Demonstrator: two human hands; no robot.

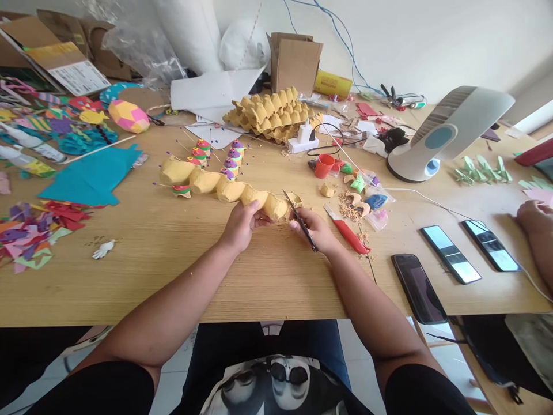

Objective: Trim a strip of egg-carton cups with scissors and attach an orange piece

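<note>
My left hand [241, 226] is closed on a long strip of yellow egg carton [228, 189], gripping it from below near its right end. The strip's row of rounded cups reaches away to the left. In my right hand [317, 227] is a slim dark blade-like tool [305, 226], angled up and left beside the strip's right end; its exact kind is unclear. Small crumbs lie under that end. Beyond the strip stand painted carton caterpillars, one red and green [200, 152], another purple [233, 159], stuck with pins. A red-handled knife [351, 235] lies right of my right hand.
Stacked egg cartons [270, 112], a white power strip [303, 140] and a white fan [444, 135] stand farther back. Phones [419, 288] lie at the right, near another person's hand [536, 219]. Paper scraps [37, 233] and blue paper [93, 176] cover the left.
</note>
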